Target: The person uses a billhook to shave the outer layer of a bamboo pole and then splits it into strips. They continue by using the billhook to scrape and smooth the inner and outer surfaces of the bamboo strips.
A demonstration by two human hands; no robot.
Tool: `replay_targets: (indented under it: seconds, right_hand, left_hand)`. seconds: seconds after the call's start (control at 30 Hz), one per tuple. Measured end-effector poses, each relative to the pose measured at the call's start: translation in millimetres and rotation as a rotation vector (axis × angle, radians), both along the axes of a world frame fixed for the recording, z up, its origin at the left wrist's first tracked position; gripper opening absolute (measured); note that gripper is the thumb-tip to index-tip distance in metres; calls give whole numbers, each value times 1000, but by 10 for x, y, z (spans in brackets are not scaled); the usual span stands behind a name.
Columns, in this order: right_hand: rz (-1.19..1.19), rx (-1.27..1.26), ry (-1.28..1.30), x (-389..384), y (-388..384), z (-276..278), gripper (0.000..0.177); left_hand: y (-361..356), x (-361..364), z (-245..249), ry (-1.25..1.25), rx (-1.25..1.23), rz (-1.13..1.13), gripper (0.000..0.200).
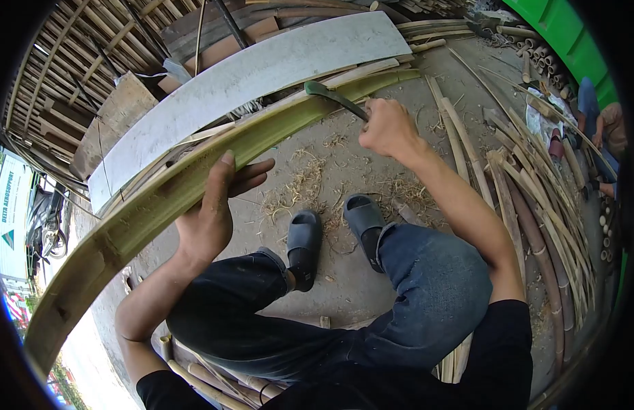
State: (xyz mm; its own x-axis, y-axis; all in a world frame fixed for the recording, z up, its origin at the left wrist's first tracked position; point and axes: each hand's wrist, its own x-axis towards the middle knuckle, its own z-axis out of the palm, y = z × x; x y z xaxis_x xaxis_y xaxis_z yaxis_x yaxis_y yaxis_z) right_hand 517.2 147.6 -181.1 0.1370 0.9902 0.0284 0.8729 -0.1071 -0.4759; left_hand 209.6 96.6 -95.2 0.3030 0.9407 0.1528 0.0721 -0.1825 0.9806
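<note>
A long split bamboo pole (pixel 259 140), greenish and hollow side showing, runs from the lower left to the upper right in front of me. My left hand (pixel 211 201) supports it near its middle, thumb pressed on the bamboo and fingers stretched out past its lower edge. In my right hand (pixel 391 128), closed in a fist, is the grip of a dark curved hand tool with a green, blade-like head (pixel 318 89). That head lies over the bamboo's edge, right of my left hand; whether it touches is hard to tell.
Bamboo shavings (pixel 296 181) litter the floor around my sandals (pixel 305 231). A long pale board (pixel 262 65) lies behind the bamboo. Loose bamboo strips (pixel 542 198) are heaped on the right, where another person (pixel 607 133) is partly visible. A green panel (pixel 563 31) stands at upper right.
</note>
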Motion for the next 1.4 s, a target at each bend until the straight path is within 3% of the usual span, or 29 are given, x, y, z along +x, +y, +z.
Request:
replay_targets:
  seconds: [0.07,0.2,0.27,0.33,0.4,0.47,0.53,0.6,0.63,0.67,0.73,0.77,0.83,0.87,0.93,0.97,1.0,1.07,1.1,1.2,1.27,1.33,1.4]
  right_hand:
    - [47,29,-18,-230,-54,228,20]
    - [28,-17,6,-150,44,54,17]
    - [110,93,-90,-39,186,128,18]
    - [-7,-70,-35,-321,92,333,21]
    - [27,54,-8,-257,117,185,22]
    - [119,229,-63,-60,97,-146,22]
    - [104,90,-82,-173,140,29,22]
    - [-25,-85,32,-438,227,250,21]
    - [-5,-67,26,-499,163,265,19]
    - [-15,-60,35,-495,135,235,19]
    - [45,-102,17,-485,124,135,22]
    - [62,-96,10,-496,123,85,22]
    - [48,54,138,-475,103,11,28]
    - [55,55,136,-414,99,22,28]
    - [217,-40,411,-342,57,100,40]
    - [216,-40,416,-362,29,72,40]
    - [150,57,321,-385,-18,37,44]
    - [72,151,226,-413,-39,-15,49]
    - [35,156,143,-440,-27,-34,53]
    - [19,122,68,-339,38,15,55]
    - [43,73,72,-207,82,171,54]
    - [144,-224,162,-115,87,429,48]
    - [139,-213,106,-49,116,470,44]
  left_hand:
    - [207,-68,-87,-134,-94,121,46]
    - [-71,35,84,-8,91,85,50]
    - [39,45,43,-20,67,90,51]
    - [232,-103,-42,-64,21,185,51]
    - [1,-141,162,-83,76,152,50]
    - [-239,-136,219,60,94,131,50]
    - [59,-141,-165,-19,8,186,55]
    - [394,-372,-127,334,155,375,53]
    - [355,-382,-169,54,93,323,52]
    - [274,-430,-143,29,55,291,55]
    - [221,-575,-147,290,173,304,55]
    - [230,-572,-142,284,175,322,55]
    - [316,-465,-75,2,507,89,72]
    - [399,-470,-116,-233,575,48,73]
    - [441,-505,-36,-404,565,129,70]
    - [442,-445,9,-517,564,127,47]
    - [457,-455,25,-514,564,123,47]
    - [455,-477,32,-666,529,-213,27]
    - [346,-274,125,-662,498,-24,23]
    - [395,-231,121,-654,551,-125,26]
    - [344,-138,192,-627,567,-72,27]
    - [319,-134,211,-569,567,-118,26]
    - [314,-79,247,-578,579,-110,25]
